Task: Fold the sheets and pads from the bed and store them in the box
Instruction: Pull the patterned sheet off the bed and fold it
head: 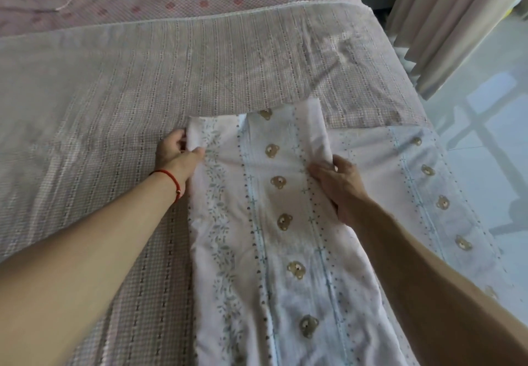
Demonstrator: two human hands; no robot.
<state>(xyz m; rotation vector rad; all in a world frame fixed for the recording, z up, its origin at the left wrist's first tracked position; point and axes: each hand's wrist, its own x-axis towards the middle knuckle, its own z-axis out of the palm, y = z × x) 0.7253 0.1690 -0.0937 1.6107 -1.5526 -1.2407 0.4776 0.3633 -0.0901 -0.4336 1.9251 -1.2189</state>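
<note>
Your forearms reach over folded white bear-print sheet (285, 222); left hand (177, 157) fingers pinch corner, right hand (337, 185) fingers grip edge, aligning next fold.

Soft daylight enters from the upper right by the curtain (445, 22), glaring on the floor (491, 125); wide-angle bending at the edges, slight overall softness.

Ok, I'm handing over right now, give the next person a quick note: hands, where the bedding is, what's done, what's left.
Left hand pinches the far left corner of the bear-print sheet. Right hand grips its right edge.
The sheet lies on the bed as a long narrow strip; more bear-print fabric lies flat to its right.
Done: lengthwise folds.
Left: fold the strip short, fold the checked pad, box everything. No box in view.
</note>
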